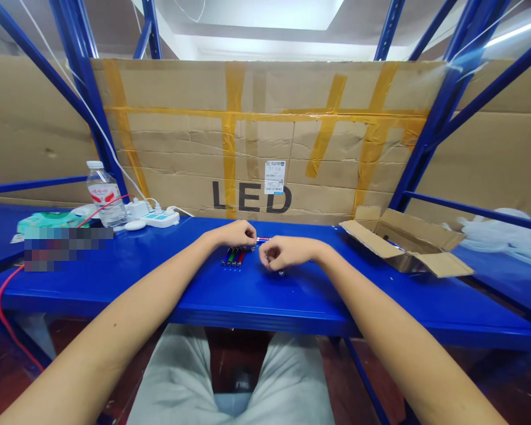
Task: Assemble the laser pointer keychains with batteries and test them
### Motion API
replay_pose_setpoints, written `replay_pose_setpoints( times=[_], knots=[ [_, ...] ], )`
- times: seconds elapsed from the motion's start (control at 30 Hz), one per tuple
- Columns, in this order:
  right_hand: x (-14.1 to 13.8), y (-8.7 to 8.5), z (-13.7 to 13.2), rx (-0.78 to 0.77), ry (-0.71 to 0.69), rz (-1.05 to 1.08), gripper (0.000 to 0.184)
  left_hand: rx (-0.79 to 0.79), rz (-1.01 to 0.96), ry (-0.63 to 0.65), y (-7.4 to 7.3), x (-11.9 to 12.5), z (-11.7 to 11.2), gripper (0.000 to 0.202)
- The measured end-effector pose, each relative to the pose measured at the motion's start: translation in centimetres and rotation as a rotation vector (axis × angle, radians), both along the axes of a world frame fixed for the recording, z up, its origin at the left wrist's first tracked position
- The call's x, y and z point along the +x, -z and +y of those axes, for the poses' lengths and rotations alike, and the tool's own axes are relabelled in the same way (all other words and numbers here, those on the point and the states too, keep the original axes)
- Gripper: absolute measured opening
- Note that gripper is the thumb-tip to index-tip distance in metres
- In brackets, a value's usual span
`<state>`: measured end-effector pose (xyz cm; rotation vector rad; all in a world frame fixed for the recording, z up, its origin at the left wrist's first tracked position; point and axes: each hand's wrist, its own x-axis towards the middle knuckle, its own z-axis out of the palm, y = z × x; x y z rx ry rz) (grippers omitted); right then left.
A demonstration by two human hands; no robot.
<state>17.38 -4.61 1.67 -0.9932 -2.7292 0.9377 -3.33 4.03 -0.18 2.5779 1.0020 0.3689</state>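
Observation:
Both my hands meet at the middle of the blue shelf surface (159, 277). My left hand (235, 233) is closed in a pinch on one end of a small pen-like stick (262, 239) with a red and blue tip. My right hand (279, 252) is curled shut at the stick's other end. Just under my left hand lie several small sticks (233, 257) side by side, green, red and dark. A small dark piece (282, 273) lies below my right hand.
An open cardboard box (407, 242) sits at the right. At the left stand a water bottle (105, 195), a white power strip (159, 218) with plugs, a teal packet (44, 222) and a red cable (4, 313). A taped cardboard wall (256, 136) marked LED closes the back. White gloves (500, 233) lie far right.

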Motion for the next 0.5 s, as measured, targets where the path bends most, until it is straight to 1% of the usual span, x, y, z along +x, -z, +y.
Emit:
replay_pose_setpoints(
  times=[0.07,0.13,0.17,0.23,0.3,0.37,0.5],
  knots=[
    [1.9,-0.4,1.0,0.017,0.138,0.162,0.008,0.048,-0.047,-0.002,0.3,0.5,-0.1,0.017],
    [3.6,-0.6,2.1,0.1,0.293,0.287,0.007,0.103,-0.07,0.007,0.5,1.2,-0.5,0.015],
    [4.3,-0.5,2.6,0.136,0.367,0.332,0.008,0.136,-0.067,0.027,0.5,1.6,-0.9,0.014],
    [5.2,-0.2,3.5,0.22,0.479,0.338,0.009,0.209,-0.036,0.089,0.5,2.3,-1.7,0.013],
    [5.5,0.2,4.0,0.291,0.538,0.301,0.007,0.267,0.011,0.16,0.3,2.9,-2.6,0.013],
    [5.4,0.4,4.1,0.327,0.556,0.259,0.006,0.302,0.068,0.222,0.1,3.2,-3.3,0.013],
    [5.2,0.4,3.9,0.353,0.542,0.22,0.006,0.33,0.123,0.264,0.0,3.3,-4.0,0.013]
  ],
)
